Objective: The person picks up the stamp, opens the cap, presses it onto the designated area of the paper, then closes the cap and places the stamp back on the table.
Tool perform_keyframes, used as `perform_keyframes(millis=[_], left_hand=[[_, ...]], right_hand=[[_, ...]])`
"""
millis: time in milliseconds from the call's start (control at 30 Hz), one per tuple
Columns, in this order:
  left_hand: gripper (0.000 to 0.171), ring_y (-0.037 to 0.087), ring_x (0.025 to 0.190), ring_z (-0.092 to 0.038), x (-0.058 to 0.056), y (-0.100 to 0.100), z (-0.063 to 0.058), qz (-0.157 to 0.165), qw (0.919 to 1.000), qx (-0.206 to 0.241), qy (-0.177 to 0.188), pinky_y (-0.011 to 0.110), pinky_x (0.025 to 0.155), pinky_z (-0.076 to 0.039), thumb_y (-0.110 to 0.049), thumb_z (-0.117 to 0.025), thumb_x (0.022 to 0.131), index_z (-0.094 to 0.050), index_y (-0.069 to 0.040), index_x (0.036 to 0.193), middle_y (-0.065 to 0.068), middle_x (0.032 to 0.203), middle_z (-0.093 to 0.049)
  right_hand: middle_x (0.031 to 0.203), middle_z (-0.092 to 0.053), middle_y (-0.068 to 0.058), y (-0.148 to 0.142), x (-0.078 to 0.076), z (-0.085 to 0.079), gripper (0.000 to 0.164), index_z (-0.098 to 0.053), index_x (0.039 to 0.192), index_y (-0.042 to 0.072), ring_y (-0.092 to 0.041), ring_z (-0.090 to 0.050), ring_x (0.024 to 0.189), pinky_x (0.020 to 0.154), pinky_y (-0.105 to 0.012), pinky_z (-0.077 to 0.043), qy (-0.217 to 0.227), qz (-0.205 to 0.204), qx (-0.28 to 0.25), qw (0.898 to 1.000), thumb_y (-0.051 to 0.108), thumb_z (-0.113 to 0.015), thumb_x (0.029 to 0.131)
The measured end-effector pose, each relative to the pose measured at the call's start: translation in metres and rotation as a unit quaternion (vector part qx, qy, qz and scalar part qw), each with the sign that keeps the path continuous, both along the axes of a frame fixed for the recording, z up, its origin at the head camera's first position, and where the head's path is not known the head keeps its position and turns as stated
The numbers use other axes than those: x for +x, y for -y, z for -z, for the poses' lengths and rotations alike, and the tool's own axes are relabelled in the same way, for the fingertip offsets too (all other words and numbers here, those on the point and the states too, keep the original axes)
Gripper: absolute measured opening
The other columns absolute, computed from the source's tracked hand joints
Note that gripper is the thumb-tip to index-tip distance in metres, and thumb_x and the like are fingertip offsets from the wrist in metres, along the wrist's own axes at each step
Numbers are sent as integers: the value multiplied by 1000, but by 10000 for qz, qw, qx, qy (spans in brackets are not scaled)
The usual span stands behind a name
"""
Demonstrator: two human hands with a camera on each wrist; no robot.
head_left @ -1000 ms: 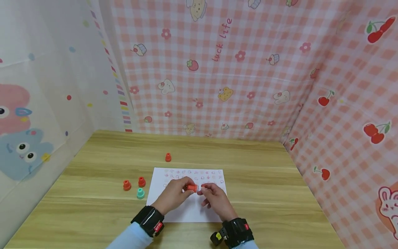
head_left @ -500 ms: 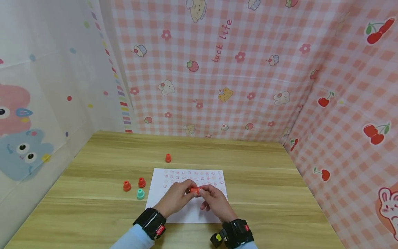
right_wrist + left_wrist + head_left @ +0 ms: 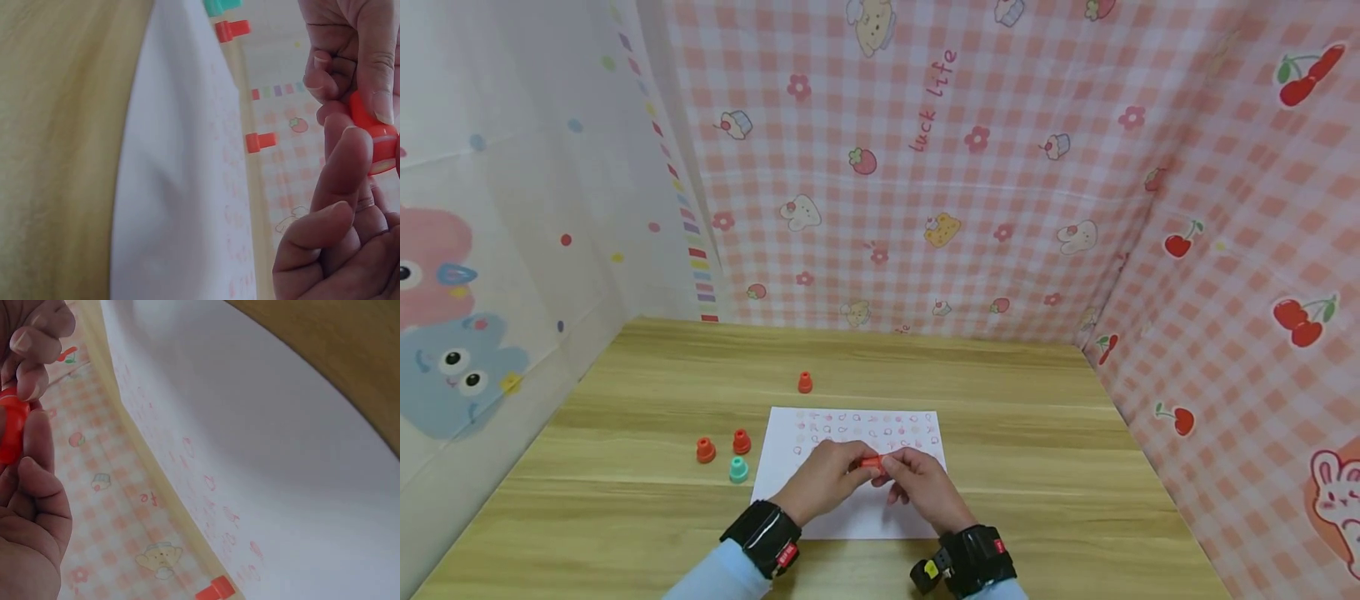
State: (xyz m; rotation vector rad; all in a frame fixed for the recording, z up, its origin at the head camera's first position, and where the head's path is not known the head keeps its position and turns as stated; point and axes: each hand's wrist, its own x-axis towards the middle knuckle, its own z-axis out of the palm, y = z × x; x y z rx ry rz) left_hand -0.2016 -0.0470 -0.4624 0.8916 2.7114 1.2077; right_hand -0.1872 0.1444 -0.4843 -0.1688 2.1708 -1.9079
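Note:
Above the sheet of paper (image 3: 857, 512), both hands meet at a small red toy stamp (image 3: 871, 462). My left hand (image 3: 822, 481) pinches its narrow handle between thumb and finger. At the wide end, the thumb and fingers of my right hand (image 3: 927, 486) pinch what looks like the stamp's cap. A pale ring runs round that wide end (image 3: 383, 150) in the right wrist view. Fingers cover much of the stamp, so how fully the cap sits cannot be seen. Rows of small red prints mark the paper's far part.
To the paper's left stand two red stamps, one nearer (image 3: 705, 451) and one farther (image 3: 742, 442), beside a teal stamp (image 3: 739, 470). Another red stamp (image 3: 805, 382) stands beyond the paper. Patterned cloth (image 3: 895, 250) hangs behind and along both sides of the wooden table (image 3: 1060, 467).
The right hand has moved left with a small red piece, from apart to touching the stamp's wide end. Both hands have stayed together there since, still over the paper.

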Motion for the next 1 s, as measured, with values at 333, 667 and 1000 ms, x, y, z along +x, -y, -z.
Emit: perform_keyframes(millis=[333,667,1000], left_hand=[[7,6,65,-48,1,-3,-3,-29,10000,90,22,22,57,-40,-19,-69,94,-71,-13,97,-11,78,-61],[8,5,66,-49,-1,-4,1,-21,9997,-111,-230,22,59,-42,-20,-71,92,-69,-13,95,-11,75,-57],[16,6,67,-49,-5,0,-8,-107,9978,-391,-521,26,62,-41,-28,-70,92,-69,-14,100,-13,75,-56]], right_hand=[[87,-71,-7,0,-1,-6,24,-61,99,0,-14,-57,64,61,-24,-41,104,-23,-104,9999,23,-59,101],[91,-71,-7,4,0,3,26,-61,103,-2,-13,-56,65,60,-23,-40,91,45,-241,9997,24,-55,103],[101,-71,-7,8,-1,-10,36,-62,117,1,-16,-62,71,64,-28,-42,130,67,-11,9999,32,-58,101]])
